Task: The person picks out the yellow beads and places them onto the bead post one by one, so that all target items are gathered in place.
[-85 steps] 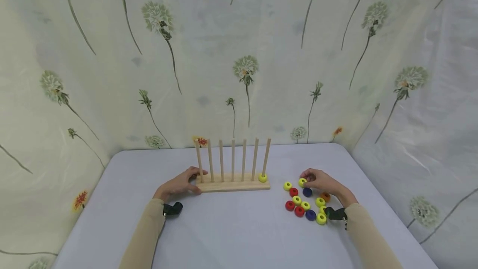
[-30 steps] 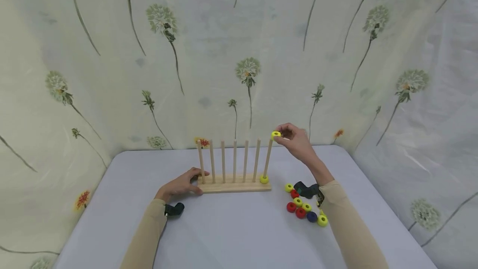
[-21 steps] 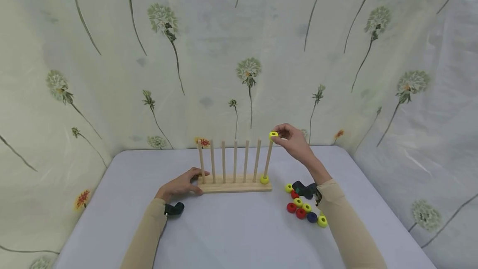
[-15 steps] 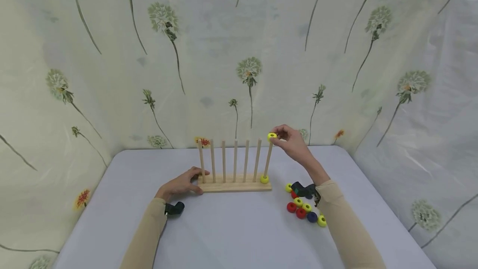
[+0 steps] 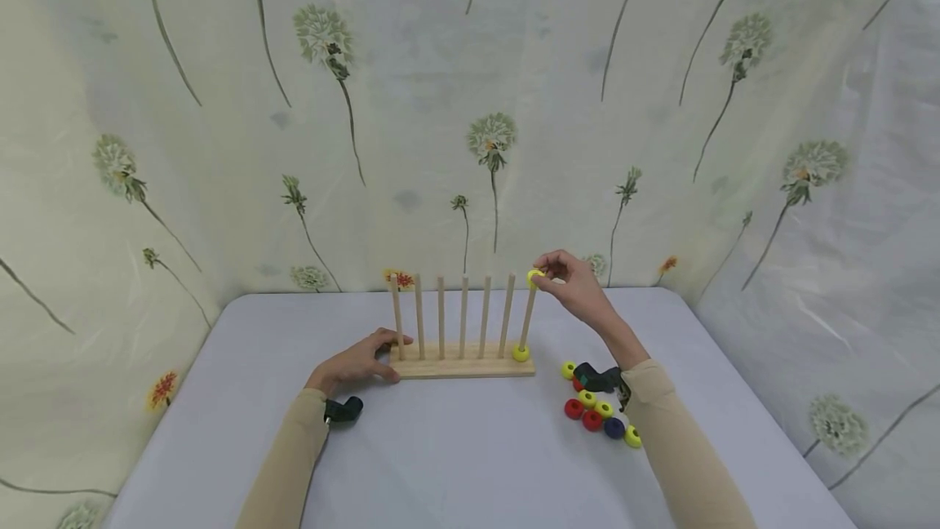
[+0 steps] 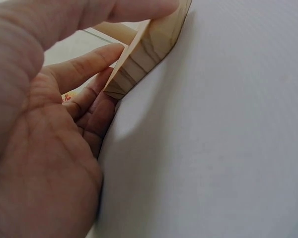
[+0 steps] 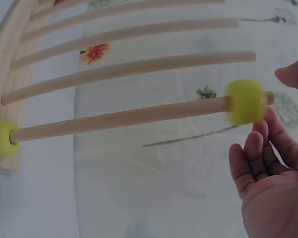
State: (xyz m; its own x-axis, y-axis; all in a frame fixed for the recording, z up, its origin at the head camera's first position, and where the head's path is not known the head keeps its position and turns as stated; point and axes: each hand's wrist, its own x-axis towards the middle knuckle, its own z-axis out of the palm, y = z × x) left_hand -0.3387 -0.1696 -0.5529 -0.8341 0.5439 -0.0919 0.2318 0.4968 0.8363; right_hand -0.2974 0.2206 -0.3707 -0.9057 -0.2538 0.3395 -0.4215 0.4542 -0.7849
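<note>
A wooden peg rack (image 5: 463, 367) stands on the table with a row of upright pegs. My left hand (image 5: 358, 362) grips its left end, thumb in front and fingers behind; the left wrist view shows the end of the base (image 6: 144, 57) between them. One yellow bead (image 5: 520, 353) sits at the foot of the rightmost peg. Another yellow bead (image 7: 246, 101), blurred, is threaded on that peg just below its tip. My right hand (image 5: 580, 288) is beside the tip, its thumb (image 7: 292, 75) apart from the bead and its fingers spread close to it.
Loose beads lie on the table right of the rack: yellow (image 5: 604, 409), red (image 5: 574, 408) and dark blue (image 5: 614, 428) ones. My right forearm and its wrist camera (image 5: 598, 378) cover part of the group. A flower-print cloth (image 5: 411, 145) hangs behind the table.
My right hand picked a yellow bead from the loose group, raised it to the rightmost peg, put it over the tip and let go. The left hand has stayed on the rack.
</note>
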